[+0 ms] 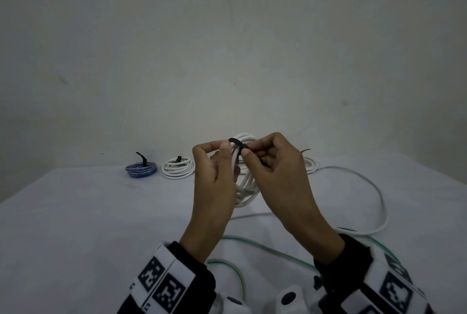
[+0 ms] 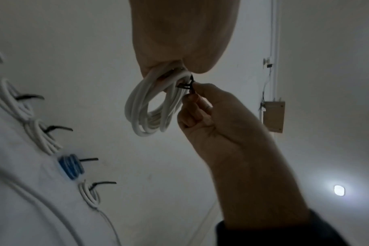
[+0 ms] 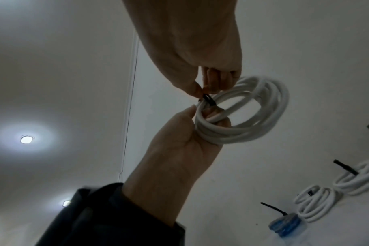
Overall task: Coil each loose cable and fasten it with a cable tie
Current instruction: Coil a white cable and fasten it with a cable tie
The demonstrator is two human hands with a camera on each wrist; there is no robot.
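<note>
Head view shows the left hand point(image 1: 214, 174) gripping the white cable coil point(image 1: 246, 182) above the surface point(image 1: 75, 212) while the right hand point(image 1: 278, 169) pinches the black cable tie point(image 1: 237, 142) round it; cinching comes next, calling for a steady pull.

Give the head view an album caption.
Left hand holds coiled white cable; right hand pinches black cable tie.

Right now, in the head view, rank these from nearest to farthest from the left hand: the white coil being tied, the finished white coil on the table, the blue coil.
1. White coil being tied: gripped by the left hand itself.
2. Finished white coil: on the table, to the hand's left.
3. Blue coil: farther left, beside that finished coil.
</note>
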